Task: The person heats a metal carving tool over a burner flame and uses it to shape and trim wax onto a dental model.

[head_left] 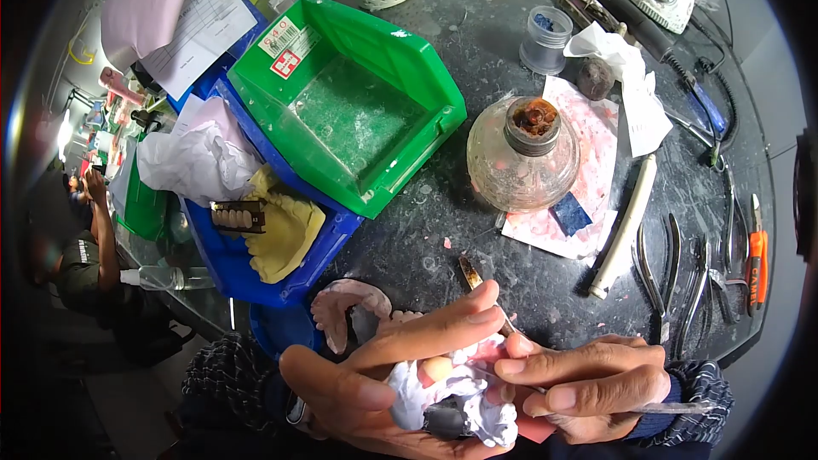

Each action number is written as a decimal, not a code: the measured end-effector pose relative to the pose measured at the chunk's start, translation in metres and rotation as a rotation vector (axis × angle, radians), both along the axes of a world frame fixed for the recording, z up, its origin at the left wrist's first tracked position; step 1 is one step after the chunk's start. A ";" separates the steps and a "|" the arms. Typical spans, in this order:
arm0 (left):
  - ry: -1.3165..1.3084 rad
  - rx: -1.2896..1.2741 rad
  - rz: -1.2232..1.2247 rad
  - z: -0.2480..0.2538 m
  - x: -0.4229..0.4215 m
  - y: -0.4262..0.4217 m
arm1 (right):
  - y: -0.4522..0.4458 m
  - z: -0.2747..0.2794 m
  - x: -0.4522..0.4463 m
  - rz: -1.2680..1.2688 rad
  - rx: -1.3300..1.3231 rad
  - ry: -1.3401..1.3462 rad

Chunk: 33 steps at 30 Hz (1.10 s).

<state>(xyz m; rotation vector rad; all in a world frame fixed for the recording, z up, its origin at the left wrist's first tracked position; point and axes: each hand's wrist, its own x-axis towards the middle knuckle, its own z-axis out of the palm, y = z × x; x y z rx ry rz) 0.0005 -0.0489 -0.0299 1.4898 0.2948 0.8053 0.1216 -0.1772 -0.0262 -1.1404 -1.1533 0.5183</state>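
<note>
Low in the view, my left hand [366, 383] cradles a whitish dental cast [490, 413] with pink, wax-like material on it. The cast is partly covered by my fingers. My right hand [596, 379] is closed in a pinch around a slim metal hand tool [673, 408], its handle sticking out to the right; its working tip is hidden at the cast. Just beyond my fingertips lies a wax knife [470, 275] with a stained blade, its lower part hidden. A pinkish dental cast [349, 302] rests on the bench by my left hand.
A green bin [417, 149] sits partly over a blue tray [298, 268] holding a yellow cast [285, 234] and crumpled paper [200, 162]. A glass spirit burner [524, 170] stands on pink-stained paper [596, 153]. Pliers [756, 260] lie at right. Another person [85, 264] is far left.
</note>
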 end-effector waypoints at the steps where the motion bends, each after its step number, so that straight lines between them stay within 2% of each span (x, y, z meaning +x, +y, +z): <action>1: 0.002 0.001 0.000 0.001 0.000 0.000 | 0.000 0.000 0.000 0.000 0.004 0.006; 6: 0.003 0.014 -0.001 -0.001 0.001 -0.001 | 0.002 -0.003 0.007 0.090 0.012 -0.022; 12: 0.005 0.021 0.001 0.000 0.001 -0.002 | 0.009 -0.006 0.001 -0.004 0.089 0.023; 15: 0.004 0.028 0.006 0.000 0.001 -0.003 | 0.001 -0.001 0.005 0.070 -0.060 -0.050; 24: 0.006 0.049 0.022 -0.002 0.004 -0.006 | 0.005 -0.002 0.007 -0.012 -0.008 -0.163; 27: 0.007 0.053 0.028 -0.003 0.004 -0.007 | 0.006 -0.009 0.004 -0.040 0.063 -0.072; 30: 0.007 0.058 0.036 -0.003 0.004 -0.007 | 0.006 0.000 0.006 -0.016 -0.025 -0.153; 33: 0.005 0.063 0.035 -0.002 0.003 -0.007 | 0.006 0.000 0.009 0.026 -0.021 -0.119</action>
